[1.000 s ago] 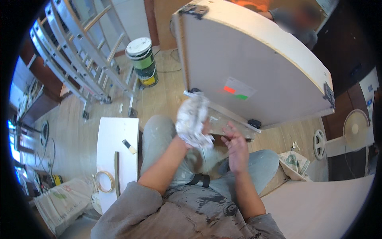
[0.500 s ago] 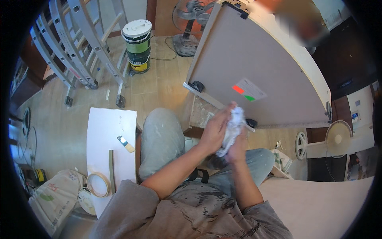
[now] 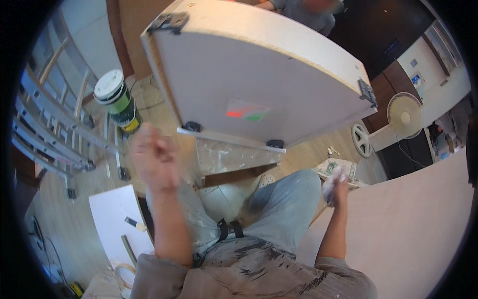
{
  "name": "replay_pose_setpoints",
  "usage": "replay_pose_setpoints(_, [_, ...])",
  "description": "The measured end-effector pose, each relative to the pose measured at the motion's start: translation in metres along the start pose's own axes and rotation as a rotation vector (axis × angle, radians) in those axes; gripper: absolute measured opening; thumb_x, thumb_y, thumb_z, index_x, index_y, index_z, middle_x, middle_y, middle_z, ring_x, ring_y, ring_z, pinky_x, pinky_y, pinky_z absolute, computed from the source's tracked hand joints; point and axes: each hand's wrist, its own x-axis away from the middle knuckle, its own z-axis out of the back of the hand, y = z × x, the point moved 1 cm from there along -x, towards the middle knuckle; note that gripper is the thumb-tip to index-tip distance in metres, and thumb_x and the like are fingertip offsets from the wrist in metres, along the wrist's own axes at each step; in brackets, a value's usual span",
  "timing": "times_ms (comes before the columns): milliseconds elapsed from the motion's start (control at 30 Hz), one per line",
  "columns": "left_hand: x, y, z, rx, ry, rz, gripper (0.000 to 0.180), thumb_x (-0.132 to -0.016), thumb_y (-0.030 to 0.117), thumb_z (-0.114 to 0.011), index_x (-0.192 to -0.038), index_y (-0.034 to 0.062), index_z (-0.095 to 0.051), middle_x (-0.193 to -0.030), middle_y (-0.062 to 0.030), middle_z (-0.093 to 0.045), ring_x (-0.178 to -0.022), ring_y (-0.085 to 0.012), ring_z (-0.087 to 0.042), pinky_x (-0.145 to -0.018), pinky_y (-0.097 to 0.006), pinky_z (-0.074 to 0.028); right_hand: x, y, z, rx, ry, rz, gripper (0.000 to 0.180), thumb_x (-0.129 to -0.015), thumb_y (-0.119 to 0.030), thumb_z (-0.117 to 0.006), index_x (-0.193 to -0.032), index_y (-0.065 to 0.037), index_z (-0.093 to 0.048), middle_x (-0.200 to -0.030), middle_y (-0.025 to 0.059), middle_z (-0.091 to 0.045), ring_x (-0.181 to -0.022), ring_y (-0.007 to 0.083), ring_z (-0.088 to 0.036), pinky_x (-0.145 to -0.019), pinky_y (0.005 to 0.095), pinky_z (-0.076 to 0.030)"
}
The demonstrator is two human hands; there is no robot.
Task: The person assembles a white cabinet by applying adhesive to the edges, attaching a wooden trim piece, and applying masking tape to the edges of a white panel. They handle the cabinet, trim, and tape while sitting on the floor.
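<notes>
My right hand [image 3: 341, 192], out to the right above my knee, grips a crumpled white rag [image 3: 329, 191]. Raised on the left is my left hand [image 3: 155, 158]; its fingers look bent but are smeared by motion, so I cannot make out their pose. No object shows plainly in it. Ahead stands a curved-front cabinet panel [image 3: 199, 84] with a pale board edge, black corner fittings and a label [image 3: 248, 110] bearing red and green patches. It rests on a paint-spotted wooden stool or box [image 3: 234, 157].
Left are stacked paint buckets [image 3: 117, 99], an aluminium ladder [image 3: 62, 109], and a white board [image 3: 112, 212] holding a brush [image 3: 135, 224]. A tape roll [image 3: 124, 274] lies nearby. At right, a large pale panel [image 3: 393, 214] and a fan [image 3: 405, 115]. Another person [image 3: 311, 15] is behind the cabinet.
My hands, together on the rag before, have parted: the left moved up and left, the right went right with the rag. The view has turned, and the cabinet panel appears farther left.
</notes>
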Motion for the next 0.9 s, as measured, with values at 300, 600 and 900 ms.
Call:
replay_pose_setpoints(300, [-0.068,0.117,-0.094,-0.136,-0.789,-0.507,0.049,-0.1,0.01,-0.065,-0.146,0.0088,-0.048,-0.149,-0.0186,-0.051,-0.134,-0.0333,-0.051,-0.109,-0.052,-0.047,0.043,0.15,-0.108,-0.196,-0.255,-0.207,0.053,-0.093,-0.038,-0.073,-0.133,-0.005,-0.064,-0.117,0.013,-0.073,-0.105,0.0291,-0.068,-0.09,0.0447,-0.053])
replay_pose_setpoints(600, [-0.223,0.08,-0.062,-0.384,-0.715,-0.066,0.055,-0.103,0.031,-0.058,-0.153,0.0153,-0.042,-0.152,-0.0144,-0.049,-0.132,-0.0351,-0.051,-0.111,-0.055,-0.041,-0.052,-0.225,-0.053,-0.837,-0.468,0.133,0.056,-0.106,-0.049,-0.051,-0.144,-0.008,-0.056,-0.139,0.0102,-0.061,-0.121,0.0259,-0.062,-0.1,0.0414,-0.049])
replay_pose_setpoints(900, [-0.303,-0.013,-0.015,-0.692,-0.443,0.294,0.068,-0.098,0.036,-0.067,-0.157,0.0182,-0.038,-0.158,-0.0163,-0.046,-0.141,-0.0395,-0.047,-0.113,-0.067,-0.036,-0.084,-0.243,-0.166,-0.587,-0.84,-0.085,0.059,-0.102,-0.055,-0.052,-0.142,-0.012,-0.058,-0.136,0.0119,-0.064,-0.124,0.0265,-0.062,-0.101,0.0562,-0.049])
